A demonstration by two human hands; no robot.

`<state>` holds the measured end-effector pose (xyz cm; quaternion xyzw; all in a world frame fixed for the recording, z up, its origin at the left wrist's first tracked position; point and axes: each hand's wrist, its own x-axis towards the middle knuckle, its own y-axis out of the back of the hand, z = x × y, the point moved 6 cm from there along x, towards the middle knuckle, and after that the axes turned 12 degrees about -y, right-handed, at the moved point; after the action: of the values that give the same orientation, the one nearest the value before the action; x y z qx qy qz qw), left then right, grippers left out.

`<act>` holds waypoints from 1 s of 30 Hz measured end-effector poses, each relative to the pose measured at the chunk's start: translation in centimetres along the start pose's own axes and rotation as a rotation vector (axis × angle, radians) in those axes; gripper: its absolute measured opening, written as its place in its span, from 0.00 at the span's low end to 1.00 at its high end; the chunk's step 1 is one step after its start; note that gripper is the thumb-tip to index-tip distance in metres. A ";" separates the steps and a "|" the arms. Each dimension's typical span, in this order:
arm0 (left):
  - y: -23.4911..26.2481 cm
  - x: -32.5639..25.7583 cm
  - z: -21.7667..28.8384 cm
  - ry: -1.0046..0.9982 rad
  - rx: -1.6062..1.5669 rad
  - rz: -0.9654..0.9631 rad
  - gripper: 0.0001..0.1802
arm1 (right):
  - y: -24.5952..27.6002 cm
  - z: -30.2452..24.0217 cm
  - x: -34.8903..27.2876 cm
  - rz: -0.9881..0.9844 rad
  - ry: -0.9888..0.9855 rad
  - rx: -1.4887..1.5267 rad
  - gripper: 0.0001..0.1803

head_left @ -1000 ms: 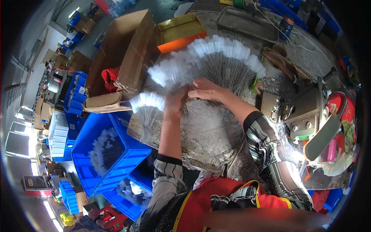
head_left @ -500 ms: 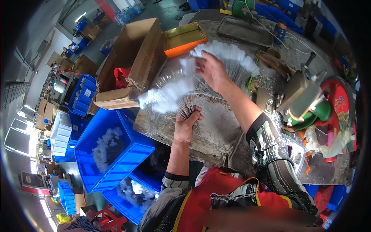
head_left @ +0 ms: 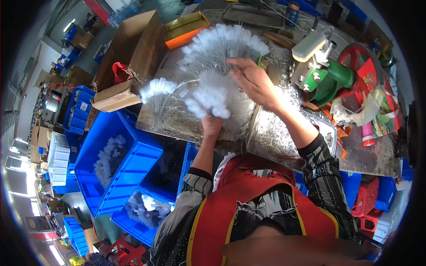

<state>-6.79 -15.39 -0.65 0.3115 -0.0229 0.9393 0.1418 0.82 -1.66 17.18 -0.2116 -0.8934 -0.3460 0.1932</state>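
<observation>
White-tipped wire brushes already fill part of a blue bin, and a small fan lies on the bench. The left hand grasps a bunch; a larger fan lies unheld by the right hand's loosely opened fingers.

Tabletop, left side: open cardboard box w/ red cloth inside, orange box with gold interior just right of it, shallow grey tray and dark blue container at the far edge. Right side: green machine with red wheel, pink cylinder nearer. Off the tabletop: white crate far left, red plastic frame near left.
</observation>
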 end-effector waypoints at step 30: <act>-2.7 -1.8 1.8 0.438 -0.438 -0.228 0.12 | -4.3 5.3 -5.0 -0.082 -0.534 0.466 0.10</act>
<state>-3.59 -13.51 -0.41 0.0649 -0.1584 0.9347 0.3115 1.76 -2.09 8.75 -0.2088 -0.9751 -0.0732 -0.0181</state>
